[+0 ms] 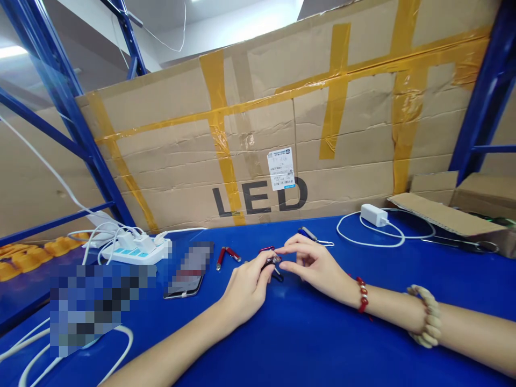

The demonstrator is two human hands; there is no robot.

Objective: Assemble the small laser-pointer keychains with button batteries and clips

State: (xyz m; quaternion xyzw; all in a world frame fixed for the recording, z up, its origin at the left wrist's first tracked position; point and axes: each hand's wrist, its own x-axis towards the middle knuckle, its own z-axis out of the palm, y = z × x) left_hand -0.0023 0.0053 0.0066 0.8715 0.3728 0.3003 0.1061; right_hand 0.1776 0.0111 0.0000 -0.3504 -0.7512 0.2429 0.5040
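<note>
My left hand (248,287) is closed around a small dark item with a shiny, reddish end (276,259), mostly hidden by the fingers. Close to that end, my right hand (316,264) has its thumb and forefinger apart, the forefinger's tip at or very near the item. Under the hands, a black piece (278,276) pokes out on the blue tabletop (314,338). Left of my left hand lie two slim red pieces with metal ends (226,255), set at an angle to each other. Beyond my right hand is a dark and silver tool (308,234) with a white loop.
A phone (189,269) and a white power strip (137,250) with tangled cables lie to the left, near a blurred-out patch. At the back right are a white charger (374,215) with its cable and an open cardboard box (479,201). A taped cardboard wall (173,172) closes off the back.
</note>
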